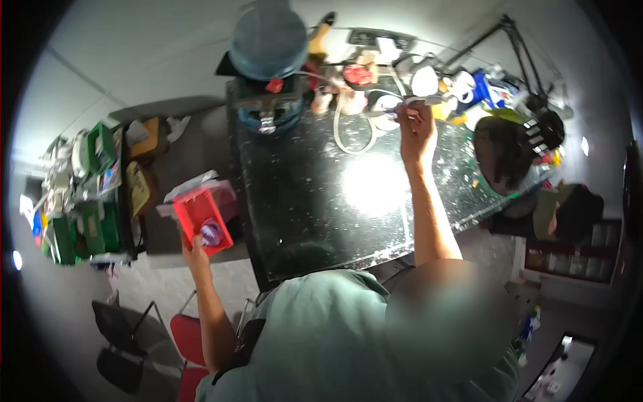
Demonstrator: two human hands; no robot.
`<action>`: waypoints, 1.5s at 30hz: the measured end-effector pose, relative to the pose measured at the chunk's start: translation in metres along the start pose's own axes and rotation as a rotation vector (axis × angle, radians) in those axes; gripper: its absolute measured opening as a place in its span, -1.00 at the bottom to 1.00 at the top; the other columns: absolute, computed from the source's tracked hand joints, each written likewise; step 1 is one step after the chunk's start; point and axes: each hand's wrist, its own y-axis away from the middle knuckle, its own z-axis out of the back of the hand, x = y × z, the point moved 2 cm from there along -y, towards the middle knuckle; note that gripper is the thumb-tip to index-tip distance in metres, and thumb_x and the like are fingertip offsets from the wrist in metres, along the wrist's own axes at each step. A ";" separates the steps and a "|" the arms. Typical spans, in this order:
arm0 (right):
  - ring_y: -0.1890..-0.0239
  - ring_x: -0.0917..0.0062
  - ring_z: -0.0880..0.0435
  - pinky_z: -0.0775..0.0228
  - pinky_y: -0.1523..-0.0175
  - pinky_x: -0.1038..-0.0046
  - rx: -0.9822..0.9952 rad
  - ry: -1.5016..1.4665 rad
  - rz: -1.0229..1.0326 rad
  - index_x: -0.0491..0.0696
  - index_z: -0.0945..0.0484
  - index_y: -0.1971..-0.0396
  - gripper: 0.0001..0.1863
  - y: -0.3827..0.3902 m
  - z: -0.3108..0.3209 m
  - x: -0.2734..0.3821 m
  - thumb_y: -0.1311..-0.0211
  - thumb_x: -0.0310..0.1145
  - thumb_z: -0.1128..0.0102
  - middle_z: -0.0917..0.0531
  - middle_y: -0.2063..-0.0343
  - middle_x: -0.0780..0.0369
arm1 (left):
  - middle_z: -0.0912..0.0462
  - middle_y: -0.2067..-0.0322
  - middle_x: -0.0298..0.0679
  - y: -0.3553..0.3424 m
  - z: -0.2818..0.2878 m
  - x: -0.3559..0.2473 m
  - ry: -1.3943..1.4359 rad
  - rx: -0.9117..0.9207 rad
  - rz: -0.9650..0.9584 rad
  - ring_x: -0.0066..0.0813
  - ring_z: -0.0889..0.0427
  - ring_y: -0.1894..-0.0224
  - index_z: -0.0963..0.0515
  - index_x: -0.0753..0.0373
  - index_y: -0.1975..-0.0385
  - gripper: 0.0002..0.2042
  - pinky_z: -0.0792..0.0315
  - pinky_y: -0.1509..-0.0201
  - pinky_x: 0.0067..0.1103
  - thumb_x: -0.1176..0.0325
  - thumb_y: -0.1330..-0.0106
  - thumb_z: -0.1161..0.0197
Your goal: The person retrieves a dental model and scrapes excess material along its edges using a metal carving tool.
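Out to the left, my left hand (194, 249) grips the near edge of a red open box (197, 211), thumb over its rim. A small round purple thing with pale marks (211, 233) lies inside it, close to my thumb. My right hand (418, 130) reaches over the far part of the black speckled table (295, 221). Its fingers are bent together around something I cannot make out, near a pale object (429, 100). A white cable (336, 130) loops on the tabletop to the left of this hand.
A large blue water bottle (269, 43) stands upside down at the back left. Clutter lines the back edge, with a blue package (492, 90) among it. At the right are a dark round lamp head (506, 154) and its jointed arm. Green bins (100, 228) and red chairs (187, 338) are left.
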 end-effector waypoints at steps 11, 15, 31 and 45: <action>0.48 0.73 -0.26 -0.07 0.37 0.64 0.436 0.309 -0.244 -0.12 -0.54 0.16 -0.74 0.072 0.102 0.028 -0.39 -0.41 0.17 -0.40 0.49 0.40 | -0.59 0.04 -0.28 0.124 -0.142 -0.018 0.369 0.020 0.329 -0.48 -0.56 -0.04 -0.45 0.27 -0.18 -0.52 -0.45 -0.12 -0.51 0.23 -0.29 -0.29; 0.48 0.76 -0.19 0.01 0.37 0.64 0.618 0.076 -0.373 -0.16 -0.55 0.05 -0.70 0.123 0.062 0.052 -0.48 -0.21 -0.12 -0.31 0.50 0.48 | -0.57 0.09 -0.31 0.138 -0.160 -0.071 0.571 0.254 0.317 -0.53 -0.54 0.00 -0.50 0.24 -0.08 -0.60 -0.44 -0.12 -0.56 0.18 -0.32 -0.26; 0.16 0.67 -0.50 -0.37 0.00 0.56 0.610 -0.111 -0.281 -0.11 -0.50 -0.02 -0.77 0.157 0.024 0.109 -0.41 -0.48 -0.18 -0.55 0.21 0.33 | -0.57 -0.05 -0.20 0.170 -0.212 -0.076 0.665 0.556 0.286 -0.45 -0.54 -0.13 -0.48 0.35 -0.18 -0.50 -0.38 -0.28 -0.48 0.04 -0.47 -0.16; 0.47 0.71 -0.46 -0.37 0.39 0.60 -0.199 0.178 -0.447 -0.08 -0.65 0.18 -0.82 0.109 0.347 0.004 -0.39 -0.38 -0.07 -0.50 0.47 0.36 | -0.67 -0.02 -0.04 0.162 -0.292 0.033 0.020 0.550 0.098 -0.29 -0.60 -0.05 -0.56 0.49 -0.11 -0.39 -0.40 -0.18 -0.40 -0.07 -0.47 -0.09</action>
